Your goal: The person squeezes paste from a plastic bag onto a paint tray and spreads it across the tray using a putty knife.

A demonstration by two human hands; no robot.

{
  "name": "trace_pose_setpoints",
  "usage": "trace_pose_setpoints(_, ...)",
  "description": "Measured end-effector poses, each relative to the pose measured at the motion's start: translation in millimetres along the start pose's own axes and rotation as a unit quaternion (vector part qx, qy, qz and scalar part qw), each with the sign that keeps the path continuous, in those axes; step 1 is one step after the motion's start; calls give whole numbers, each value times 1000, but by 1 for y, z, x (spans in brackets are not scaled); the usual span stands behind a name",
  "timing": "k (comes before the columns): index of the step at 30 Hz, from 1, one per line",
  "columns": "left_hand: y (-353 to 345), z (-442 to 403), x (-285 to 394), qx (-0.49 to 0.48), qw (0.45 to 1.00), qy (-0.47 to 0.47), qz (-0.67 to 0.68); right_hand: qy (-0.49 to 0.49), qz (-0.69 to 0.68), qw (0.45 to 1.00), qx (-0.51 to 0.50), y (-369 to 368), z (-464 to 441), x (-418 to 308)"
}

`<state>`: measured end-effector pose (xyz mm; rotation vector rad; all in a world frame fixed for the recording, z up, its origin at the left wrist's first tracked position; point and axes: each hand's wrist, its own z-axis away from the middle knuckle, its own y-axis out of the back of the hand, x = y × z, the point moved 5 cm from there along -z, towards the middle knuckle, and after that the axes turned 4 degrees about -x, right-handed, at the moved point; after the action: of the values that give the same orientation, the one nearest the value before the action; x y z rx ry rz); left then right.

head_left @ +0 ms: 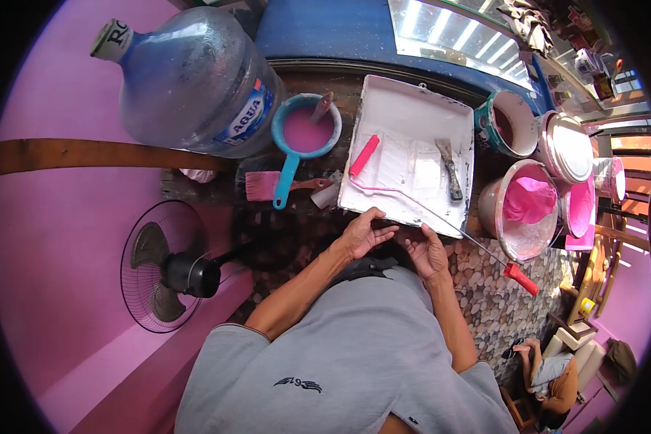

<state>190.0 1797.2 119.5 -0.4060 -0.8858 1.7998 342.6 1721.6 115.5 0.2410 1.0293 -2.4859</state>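
Note:
A white paint tray [394, 108] lies on the dark wooden table in front of me. A small roller with a pink sleeve [364, 155] rests in it, its long wire and red handle [521, 278] reaching out past the front right corner. Also in the tray is a scraper [450, 170] with a dark handle. My left hand [362, 235] is at the tray's front edge, palm turned up and fingers apart. Beside it, my right hand [428, 254] is also open, fingertips close to the same edge. Neither hand visibly holds anything; whether they touch the rim is unclear.
Left of the tray are a blue dipper [288, 173] of pink paint, a pink-stained brush [262, 186] and a big water bottle [195, 83]. Paint buckets [510, 239] crowd the right. A fan [163, 267] stands at left. Another person [553, 372] is at lower right.

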Motion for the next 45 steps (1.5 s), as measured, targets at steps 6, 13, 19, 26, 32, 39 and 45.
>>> trace_pose_setpoints(6, 41, 41, 3, 50, 962, 28, -267, 1, -8, 1000, 10, 24, -13, 12)
trace_pose_setpoints(13, 134, 67, 55, 208, 949, -211, -110, 18, -23, 1000, 5, 13, -10, 10)
trace_pose_setpoints(19, 139, 36, 83, 243, 923, -295, -43, 35, -2, 999, -5, 13, -10, 8)
trace_pose_setpoints(26, 143, 24, 102, 245, 911, -329, -44, 23, -24, 999, 30, 10, -7, 9)
trace_pose_setpoints(32, 153, 14, 111, 213, 918, -334, 17, 32, -19, 999, 28, 15, -11, 9)
trace_pose_setpoints(39, 141, 40, 96, 236, 889, -389, -45, 39, -18, 998, 37, 13, -9, 10)
trace_pose_setpoints(45, 141, 87, 81, 294, 856, -383, -186, 29, -10, 999, 41, 22, -16, 11)
